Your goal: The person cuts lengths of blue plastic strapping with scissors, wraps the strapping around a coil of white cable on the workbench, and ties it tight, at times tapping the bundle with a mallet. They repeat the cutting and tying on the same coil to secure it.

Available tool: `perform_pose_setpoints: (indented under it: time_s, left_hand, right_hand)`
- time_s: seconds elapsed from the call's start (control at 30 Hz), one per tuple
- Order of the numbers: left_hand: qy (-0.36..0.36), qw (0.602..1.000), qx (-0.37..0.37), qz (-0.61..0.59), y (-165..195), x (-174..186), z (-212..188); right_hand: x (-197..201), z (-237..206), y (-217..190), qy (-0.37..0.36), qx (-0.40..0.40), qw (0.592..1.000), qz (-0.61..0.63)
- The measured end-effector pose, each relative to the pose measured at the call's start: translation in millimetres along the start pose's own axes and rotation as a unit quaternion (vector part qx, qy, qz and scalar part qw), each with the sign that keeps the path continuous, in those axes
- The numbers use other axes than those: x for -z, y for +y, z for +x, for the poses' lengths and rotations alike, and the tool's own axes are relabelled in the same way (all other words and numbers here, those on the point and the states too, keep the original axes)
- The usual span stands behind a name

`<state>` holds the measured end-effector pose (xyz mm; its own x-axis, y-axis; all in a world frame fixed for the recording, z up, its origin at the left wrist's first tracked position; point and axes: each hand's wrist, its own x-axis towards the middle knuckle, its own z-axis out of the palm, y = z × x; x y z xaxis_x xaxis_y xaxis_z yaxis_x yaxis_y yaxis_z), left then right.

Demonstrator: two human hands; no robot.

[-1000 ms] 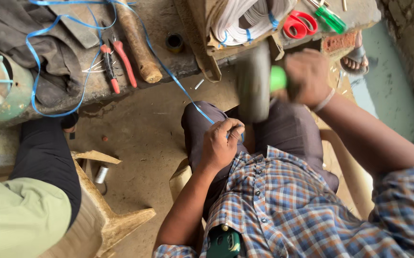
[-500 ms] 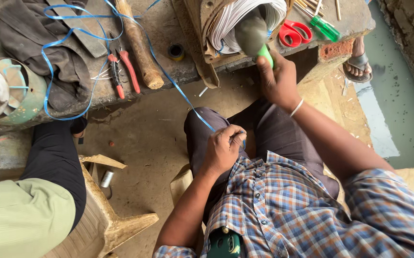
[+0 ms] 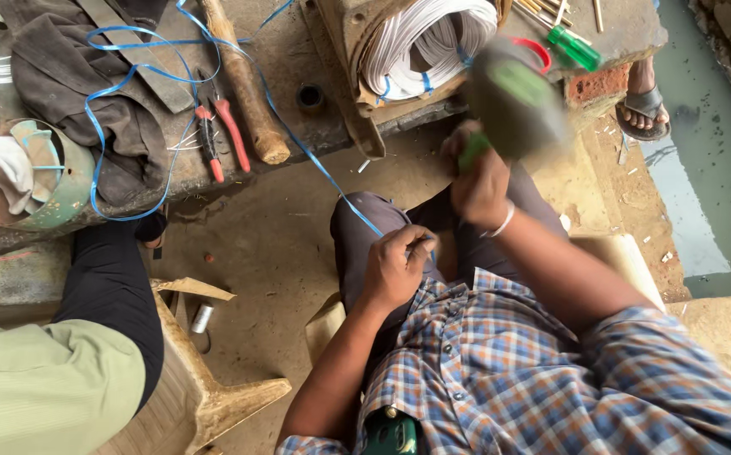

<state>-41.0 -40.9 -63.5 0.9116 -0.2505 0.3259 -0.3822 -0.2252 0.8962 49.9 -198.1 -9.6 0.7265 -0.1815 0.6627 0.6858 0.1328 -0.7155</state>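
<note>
My right hand (image 3: 479, 181) grips the green handle of a mallet (image 3: 513, 105) whose dark head is blurred in mid-swing, just below a metal motor housing (image 3: 357, 50) filled with a white wire coil (image 3: 429, 42). My left hand (image 3: 395, 270) rests on my knee, fingers closed on a blue strap (image 3: 332, 181) that runs up across the bench. I sit low in a checked shirt and dark trousers.
On the bench lie a wooden handle (image 3: 243, 84), red-handled pliers (image 3: 222, 135), a dark cloth (image 3: 87, 93), a green-handled screwdriver (image 3: 576, 46) and red scissors (image 3: 538, 50). Another person's leg (image 3: 108, 278) and a wooden stool (image 3: 205, 379) are at left. A sandalled foot (image 3: 648, 101) stands at right.
My right hand drew the mallet back from the coil, struck toward it, and now swings it again near the housing. My left hand stays on my knee with the strap.
</note>
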Motion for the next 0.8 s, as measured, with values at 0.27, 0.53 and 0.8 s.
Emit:
perform_pose_setpoints:
  time_s: [0.27,0.53,0.8]
  left_hand:
    - [0.009,0.999,0.031,0.0,-2,-25,5]
    - [-0.009,0.998,0.062,0.002,-5,-16,3]
    - [0.004,0.999,0.044,0.007,-17,-23,9]
  right_hand:
    - [20,-14,44,-0.033,-0.127,0.984,-0.117]
    - [-4,19,47,0.02,-0.228,0.973,-0.042]
    - [15,14,61,-0.03,-0.238,0.971,0.001]
